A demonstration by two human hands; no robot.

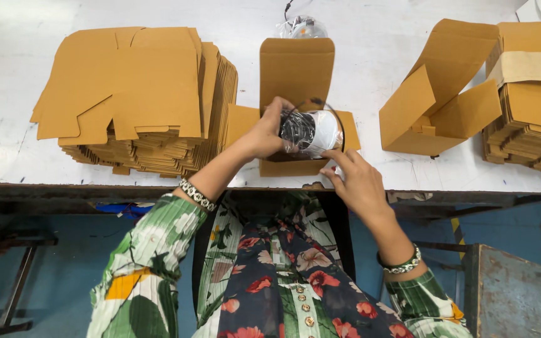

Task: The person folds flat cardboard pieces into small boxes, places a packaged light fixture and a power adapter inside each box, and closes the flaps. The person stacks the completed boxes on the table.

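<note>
Bagged white lamp (311, 133) sits over open carton (295, 81), clamped by left fingers (277, 122); right fingers (339, 164) spread beneath.

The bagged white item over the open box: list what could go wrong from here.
1. The black cord loops out beyond the bagged white item; it could catch under a flap of the open box.
2. The left hand grips the clear wrap at one end while the right hand only touches below, so it might slip.
3. The box sits near the table edge and could get nudged off.
</note>
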